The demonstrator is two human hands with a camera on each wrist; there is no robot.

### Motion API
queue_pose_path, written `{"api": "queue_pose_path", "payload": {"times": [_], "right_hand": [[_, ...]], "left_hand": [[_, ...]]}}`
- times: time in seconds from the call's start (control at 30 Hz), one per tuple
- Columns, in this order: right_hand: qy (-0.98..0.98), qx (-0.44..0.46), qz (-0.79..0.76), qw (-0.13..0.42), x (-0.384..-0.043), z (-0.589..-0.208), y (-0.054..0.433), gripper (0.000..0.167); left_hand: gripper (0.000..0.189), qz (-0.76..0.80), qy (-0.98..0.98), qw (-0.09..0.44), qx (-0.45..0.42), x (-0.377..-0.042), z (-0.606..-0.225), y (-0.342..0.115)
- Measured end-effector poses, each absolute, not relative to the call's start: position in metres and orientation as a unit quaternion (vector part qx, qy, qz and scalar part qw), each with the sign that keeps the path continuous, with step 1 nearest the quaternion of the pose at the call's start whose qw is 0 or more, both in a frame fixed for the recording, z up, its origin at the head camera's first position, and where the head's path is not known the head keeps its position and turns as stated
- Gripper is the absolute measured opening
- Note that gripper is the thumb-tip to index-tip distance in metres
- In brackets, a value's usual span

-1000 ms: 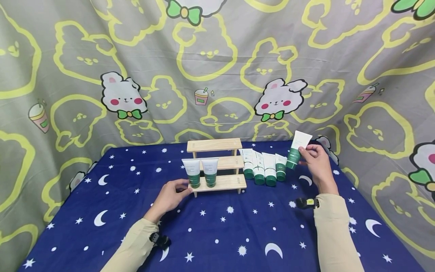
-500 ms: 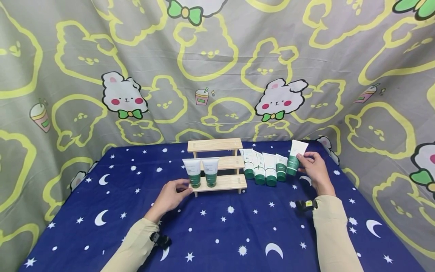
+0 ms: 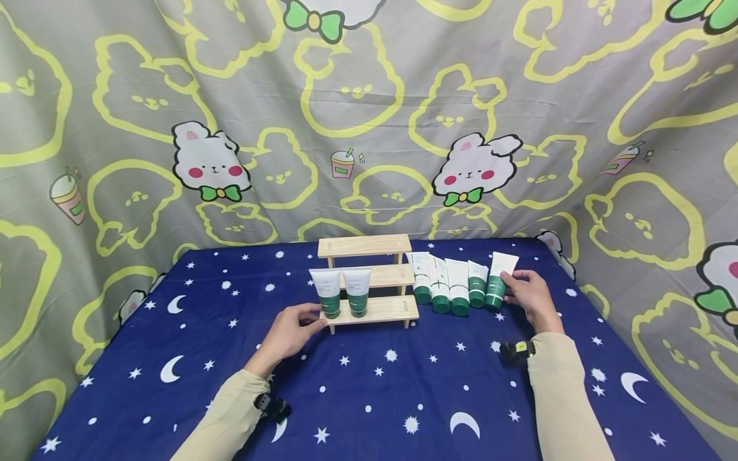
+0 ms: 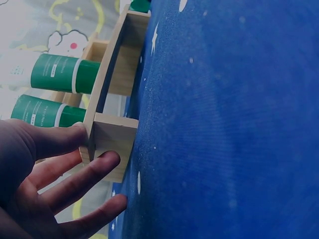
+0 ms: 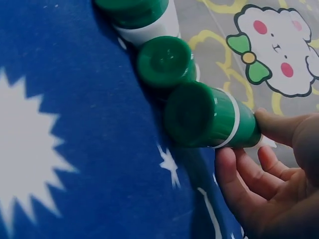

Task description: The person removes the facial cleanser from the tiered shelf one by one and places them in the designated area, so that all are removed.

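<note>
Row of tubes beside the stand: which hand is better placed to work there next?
Right, I'd judge: the right hand holds the outermost tube of the row of tubes. The left hand grips the wooden stand by its left end, the side away from them.

Your stand point(image 3: 386, 276) at frame centre is smooth, matt wood. Your tubes point(image 3: 458, 278), right of centre, look like smooth plastic.

A blue moon-and-star cloth point(image 3: 357, 387) covers the table point(image 3: 461, 368); a grey rabbit-print curtain point(image 3: 265, 89) hangs beyond its far edge.
</note>
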State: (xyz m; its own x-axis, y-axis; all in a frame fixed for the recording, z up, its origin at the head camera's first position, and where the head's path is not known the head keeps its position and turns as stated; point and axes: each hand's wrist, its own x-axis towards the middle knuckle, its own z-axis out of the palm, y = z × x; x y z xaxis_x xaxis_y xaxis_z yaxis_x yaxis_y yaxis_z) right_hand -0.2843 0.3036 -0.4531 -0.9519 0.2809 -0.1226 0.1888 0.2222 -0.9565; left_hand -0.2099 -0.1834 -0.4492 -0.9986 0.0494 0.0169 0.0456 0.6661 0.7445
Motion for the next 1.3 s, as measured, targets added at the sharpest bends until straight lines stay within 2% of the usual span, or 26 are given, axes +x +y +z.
{"api": "queue_pose_path", "payload": {"times": [0.43, 1.3], "right_hand": [[-0.786, -0.156, 0.598, 0.006, -0.2800, -0.4573, 0.3012, 0.055], [-0.823, -0.146, 0.549, -0.015, -0.2793, -0.4554, 0.2994, 0.058]], "left_hand": [[0.033, 0.407, 0.913, 0.002, 0.024, -0.2106, -0.4495, -0.1827], [0.032, 0.403, 0.915, 0.001, 0.024, -0.2109, -0.4518, -0.1840]]}}
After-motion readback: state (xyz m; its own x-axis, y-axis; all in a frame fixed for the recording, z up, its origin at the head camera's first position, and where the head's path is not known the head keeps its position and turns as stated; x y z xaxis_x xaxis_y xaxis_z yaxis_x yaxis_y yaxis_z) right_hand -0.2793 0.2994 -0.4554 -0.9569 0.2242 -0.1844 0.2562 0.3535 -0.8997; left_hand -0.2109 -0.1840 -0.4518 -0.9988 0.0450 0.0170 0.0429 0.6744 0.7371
